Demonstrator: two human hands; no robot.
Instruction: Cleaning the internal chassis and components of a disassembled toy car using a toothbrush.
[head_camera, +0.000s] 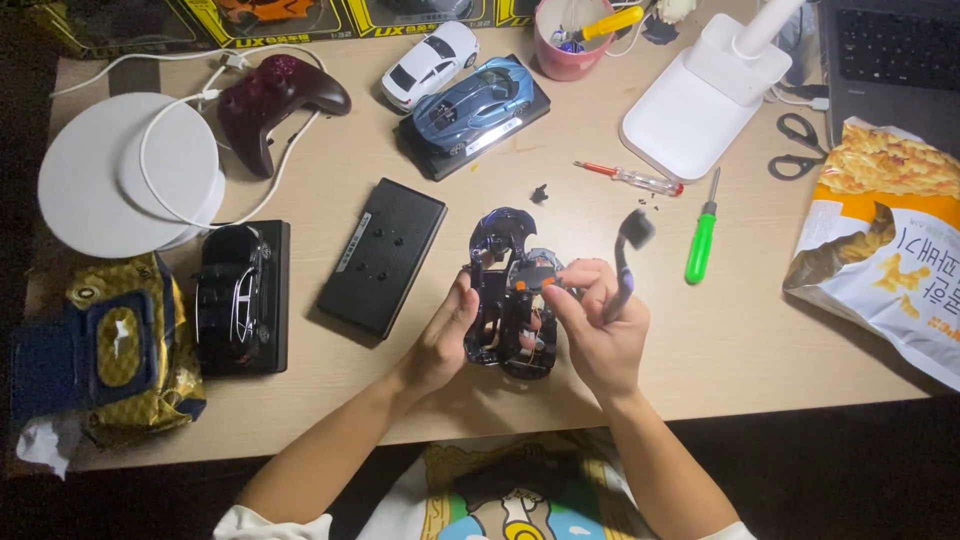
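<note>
Lying upside down near the counter's front edge, the dark blue toy car shell has bare wood around it. The left hand grips its side; the right hand pinches a screwdriver over it. A black base plate lies just left, a green screwdriver to the right.

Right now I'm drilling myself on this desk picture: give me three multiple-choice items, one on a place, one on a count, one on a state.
1. Where does the green screwdriver lie? A right of the hands; B on the white disc; C in the pink cup.
2. How many screwdrivers lie flat on the desk? A one; B two; C four.
3. The dark model car body is: A boxed; B held by both hands; C on the floor.

Key: 1 A, it lies beside the right hand. 2 B, the green one and the red-tipped screwdriver. 3 B, the left hand and right hand grip it.
</note>
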